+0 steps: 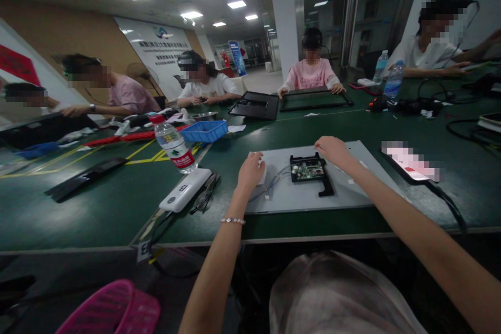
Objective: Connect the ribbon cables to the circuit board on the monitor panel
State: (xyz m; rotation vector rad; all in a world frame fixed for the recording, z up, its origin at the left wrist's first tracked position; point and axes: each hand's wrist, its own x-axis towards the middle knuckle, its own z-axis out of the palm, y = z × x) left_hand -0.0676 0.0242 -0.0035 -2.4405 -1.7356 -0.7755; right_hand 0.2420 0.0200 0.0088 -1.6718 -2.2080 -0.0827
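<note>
A flat grey panel [352, 195] lies on the green table in front of me. On it sits a black plastic bracket [325, 186] holding a green circuit board [309, 170]. Thin wires [277, 177] run from the board toward the left. At the panel's left side, my left hand [251, 169] has its fingers curled round a small white object [263, 174], mostly hidden by the hand. My right hand [332, 150] is at the bracket's upper right corner with fingertips drawn together. Whatever they pinch there is too small to make out.
Left of the panel are a white power bank [186, 190], eyeglasses [205, 193], a water bottle [175, 146] and a blue tray [205, 131]. A phone [409, 164] with a cable lies right. Several co-workers sit around the table; one holds a black frame [317, 108]. A pink basket [113, 308] stands below.
</note>
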